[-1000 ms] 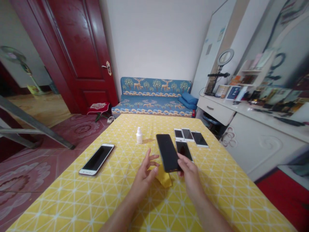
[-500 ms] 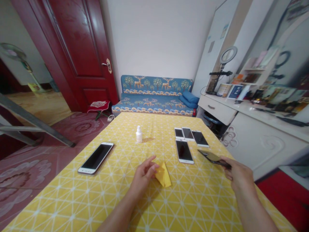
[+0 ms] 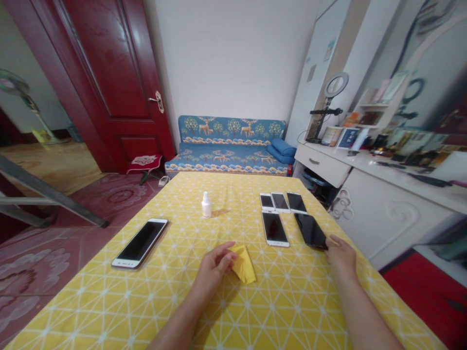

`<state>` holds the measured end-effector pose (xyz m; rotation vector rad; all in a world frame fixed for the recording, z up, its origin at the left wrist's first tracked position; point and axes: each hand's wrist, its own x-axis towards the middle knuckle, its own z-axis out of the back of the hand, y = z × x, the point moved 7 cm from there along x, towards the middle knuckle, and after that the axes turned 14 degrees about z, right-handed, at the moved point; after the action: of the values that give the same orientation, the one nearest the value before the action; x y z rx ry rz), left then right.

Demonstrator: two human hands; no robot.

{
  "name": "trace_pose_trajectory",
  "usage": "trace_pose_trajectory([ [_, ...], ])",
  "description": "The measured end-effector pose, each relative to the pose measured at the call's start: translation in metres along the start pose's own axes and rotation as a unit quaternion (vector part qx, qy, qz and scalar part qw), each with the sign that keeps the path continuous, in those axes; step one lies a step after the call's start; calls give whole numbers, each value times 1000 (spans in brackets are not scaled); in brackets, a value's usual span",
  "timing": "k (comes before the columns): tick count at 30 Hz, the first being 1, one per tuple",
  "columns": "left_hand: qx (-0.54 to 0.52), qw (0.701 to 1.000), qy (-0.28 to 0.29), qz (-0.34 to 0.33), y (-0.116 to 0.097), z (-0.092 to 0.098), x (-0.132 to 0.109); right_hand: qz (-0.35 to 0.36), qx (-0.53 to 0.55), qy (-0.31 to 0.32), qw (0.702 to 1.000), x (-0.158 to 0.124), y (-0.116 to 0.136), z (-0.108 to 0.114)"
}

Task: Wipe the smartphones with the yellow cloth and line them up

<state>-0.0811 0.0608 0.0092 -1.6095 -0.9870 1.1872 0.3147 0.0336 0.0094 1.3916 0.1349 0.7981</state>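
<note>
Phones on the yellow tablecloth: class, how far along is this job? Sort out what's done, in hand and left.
Done, seemingly: four phones lie grouped. In hand: the right hand is at the black phone beside them; the left hand touches a yellow cloth. Left, perhaps: the white-framed phone lying apart, and the small white bottle.

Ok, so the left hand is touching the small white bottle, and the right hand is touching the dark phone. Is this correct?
No: the left hand is not touching the small white bottle; the head view shows it touching the yellow cloth. The right hand touching the dark phone is correct.
</note>
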Motion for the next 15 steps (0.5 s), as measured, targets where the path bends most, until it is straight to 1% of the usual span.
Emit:
trace_pose_trajectory([
  [3, -3, 1000, -1, 0, 0, 0, 0, -6, -25, 6, 1000, 2, -8, 2],
  [6, -3, 1000, -5, 0, 0, 0, 0, -4, -35, 27, 999, -3, -10, 0],
  [15, 8, 1000, -8, -5, 0, 1, 1, 13, -62, 103, 993, -19, -1, -16],
])
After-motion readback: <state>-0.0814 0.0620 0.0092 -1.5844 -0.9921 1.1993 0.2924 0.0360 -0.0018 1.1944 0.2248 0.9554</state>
